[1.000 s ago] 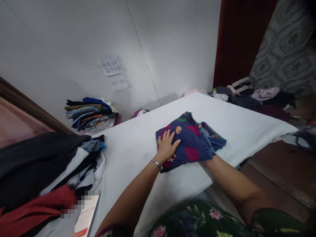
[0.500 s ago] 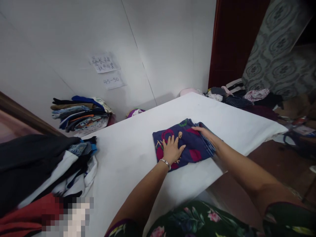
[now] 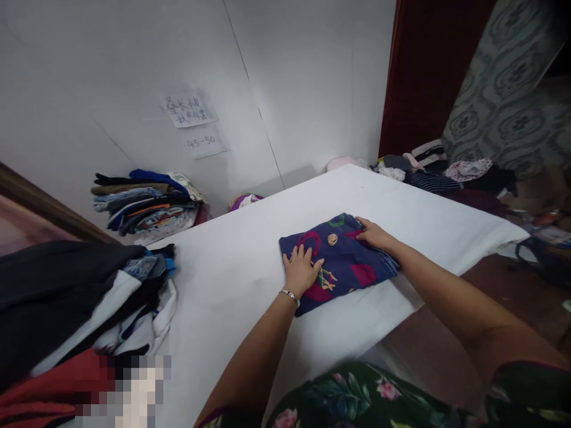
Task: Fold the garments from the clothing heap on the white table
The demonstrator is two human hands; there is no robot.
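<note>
A folded navy-blue garment [image 3: 366, 272] with dark red patches and embroidered figures lies on a white-covered table [image 3: 232, 321]. My left hand [image 3: 303, 272], with a silver band at the wrist, rests flat on its left part, fingers spread. At the far right corner of the fold, my right hand [image 3: 377, 235] lies over the edge with its fingers extended onto the cloth. Some of its fingers are hard to make out. Stacked denim-blue layers show along the garment's right edge.
To the left, dark and white clothes [image 3: 66, 291] lie heaped beside a red cloth [image 3: 53, 383]. A stack of folded clothes [image 3: 147, 202] stands by the wall. More clothes [image 3: 432, 169] are piled beyond the table's far right edge. Handwritten paper signs [image 3: 191, 110] hang on the wall.
My right hand has moved slightly right and up to the garment's far corner, and that side lies flatter. My left hand has slid a little left and down across the cloth.
</note>
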